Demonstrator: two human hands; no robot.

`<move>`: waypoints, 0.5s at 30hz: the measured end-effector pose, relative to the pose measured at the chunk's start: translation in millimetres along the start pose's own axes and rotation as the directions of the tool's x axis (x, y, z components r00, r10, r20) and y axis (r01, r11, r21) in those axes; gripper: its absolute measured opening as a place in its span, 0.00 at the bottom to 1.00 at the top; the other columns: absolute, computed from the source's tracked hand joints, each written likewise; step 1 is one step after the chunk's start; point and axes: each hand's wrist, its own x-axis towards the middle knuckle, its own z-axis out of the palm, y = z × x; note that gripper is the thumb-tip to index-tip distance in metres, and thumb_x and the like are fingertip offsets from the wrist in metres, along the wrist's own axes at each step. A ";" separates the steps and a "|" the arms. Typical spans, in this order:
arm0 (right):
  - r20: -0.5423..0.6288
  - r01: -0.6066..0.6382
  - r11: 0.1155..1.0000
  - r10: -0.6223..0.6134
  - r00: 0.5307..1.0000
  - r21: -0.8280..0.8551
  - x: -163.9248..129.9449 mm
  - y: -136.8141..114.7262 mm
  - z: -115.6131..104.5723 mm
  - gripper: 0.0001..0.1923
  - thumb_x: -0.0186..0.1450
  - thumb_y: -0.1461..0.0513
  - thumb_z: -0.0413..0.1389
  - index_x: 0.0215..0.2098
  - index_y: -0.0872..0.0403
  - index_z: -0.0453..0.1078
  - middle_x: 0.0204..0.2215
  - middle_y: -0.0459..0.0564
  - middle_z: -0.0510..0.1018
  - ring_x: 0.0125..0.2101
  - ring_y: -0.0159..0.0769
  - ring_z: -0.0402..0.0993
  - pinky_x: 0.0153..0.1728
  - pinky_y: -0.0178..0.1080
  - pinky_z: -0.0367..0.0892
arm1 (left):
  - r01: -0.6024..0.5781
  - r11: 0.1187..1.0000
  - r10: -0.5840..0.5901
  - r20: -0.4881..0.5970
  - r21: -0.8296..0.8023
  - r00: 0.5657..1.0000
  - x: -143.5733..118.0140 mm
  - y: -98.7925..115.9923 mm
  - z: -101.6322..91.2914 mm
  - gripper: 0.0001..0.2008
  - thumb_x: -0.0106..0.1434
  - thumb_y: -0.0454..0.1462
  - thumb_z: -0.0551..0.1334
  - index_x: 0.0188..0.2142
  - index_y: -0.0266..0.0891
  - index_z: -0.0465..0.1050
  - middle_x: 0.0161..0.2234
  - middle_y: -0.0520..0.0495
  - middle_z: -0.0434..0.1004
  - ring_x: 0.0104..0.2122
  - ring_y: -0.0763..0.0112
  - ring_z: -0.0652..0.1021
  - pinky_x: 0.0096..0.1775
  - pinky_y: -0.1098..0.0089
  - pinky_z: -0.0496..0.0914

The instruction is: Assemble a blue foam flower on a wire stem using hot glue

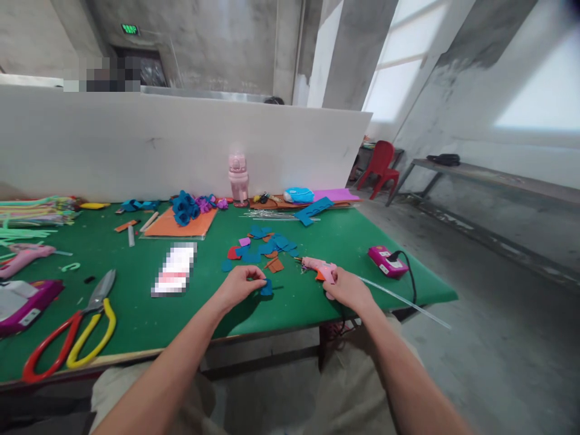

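The glue gun (319, 267) looks like smooth plastic, the glue stick (408, 301) clear and glossy, and the blue piece (267, 288) matt, like felt. The scissor blades (100, 293) are bare metal; the green surface (299, 311) looks smooth, the concrete wall (217, 48) rough.

A pink bottle (238, 181) stands in front of a big white board (172, 142). Scissors (102, 292) with one red handle and one yellow handle lie on the left. Over to the right, a red chair (383, 159) is near a long table (492, 181) with a black thing (444, 159) on top. A green sign (130, 29) glows up high.
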 end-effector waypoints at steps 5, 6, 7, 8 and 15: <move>0.136 -0.093 0.888 0.035 0.990 0.451 -4.3 -0.3 -4.8 0.10 0.56 0.56 0.51 0.28 0.56 0.63 0.16 0.46 0.71 0.18 0.30 0.67 0.20 0.32 0.59 | 0.082 0.982 -0.066 0.099 -0.169 0.993 -5.3 1.8 3.3 0.12 0.48 0.43 0.62 0.28 0.36 0.69 0.17 0.56 0.63 0.16 0.82 0.59 0.19 0.78 0.53; 0.173 -0.111 0.798 0.008 0.985 0.592 -6.4 -1.5 -5.4 0.11 0.56 0.55 0.52 0.30 0.55 0.63 0.17 0.45 0.71 0.18 0.29 0.67 0.20 0.31 0.61 | 0.110 0.971 -0.079 0.149 -0.210 0.986 -6.2 2.4 3.9 0.13 0.48 0.43 0.62 0.29 0.36 0.69 0.17 0.57 0.62 0.14 0.83 0.57 0.18 0.77 0.51; 0.211 -0.129 0.685 -0.038 0.977 0.717 -8.5 -3.2 -5.5 0.11 0.56 0.56 0.53 0.32 0.55 0.62 0.19 0.45 0.72 0.18 0.29 0.67 0.20 0.31 0.63 | 0.118 0.967 -0.079 0.176 -0.224 0.981 -6.4 2.5 4.3 0.13 0.48 0.43 0.62 0.29 0.36 0.69 0.16 0.57 0.62 0.14 0.83 0.57 0.18 0.77 0.51; 0.239 -0.148 0.564 -0.090 0.967 0.812 -10.3 -5.4 -5.3 0.11 0.55 0.57 0.54 0.33 0.55 0.62 0.20 0.45 0.72 0.19 0.28 0.67 0.20 0.31 0.64 | 0.103 0.972 -0.067 0.173 -0.210 0.983 -5.4 2.0 4.5 0.12 0.48 0.43 0.62 0.28 0.36 0.69 0.17 0.57 0.63 0.15 0.82 0.59 0.18 0.77 0.53; 0.254 -0.282 -0.072 -0.269 0.929 0.957 -8.6 -32.8 -3.2 0.10 0.51 0.64 0.57 0.33 0.55 0.66 0.24 0.44 0.71 0.19 0.24 0.65 0.19 0.28 0.64 | 0.038 0.979 -0.010 -0.138 0.201 0.990 11.0 -10.6 0.8 0.09 0.48 0.40 0.60 0.24 0.36 0.74 0.23 0.49 0.75 0.25 0.71 0.71 0.29 0.72 0.62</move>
